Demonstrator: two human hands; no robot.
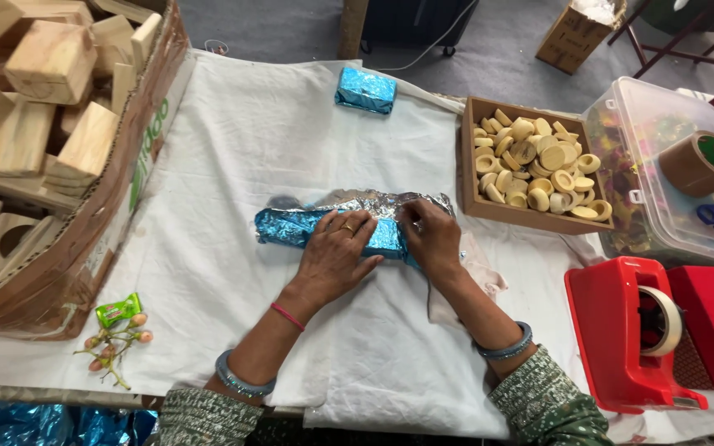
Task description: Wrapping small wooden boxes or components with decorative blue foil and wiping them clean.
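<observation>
Head view: lying at mid-table on white cloth (233,149), 1 blue foil parcel (291,227), silver side of the wrap showing along the far edge. Pressing down flat on it, left hand (334,252), fingers spread, palm down. Pinching the foil at the parcel's right end, right hand (433,239), fingers curled (grip partly hidden). Sitting farther back, well apart, 1 finished blue parcel (365,89). Standing right: wooden tray (466,157) of rings, red tape dispenser (621,339).
</observation>
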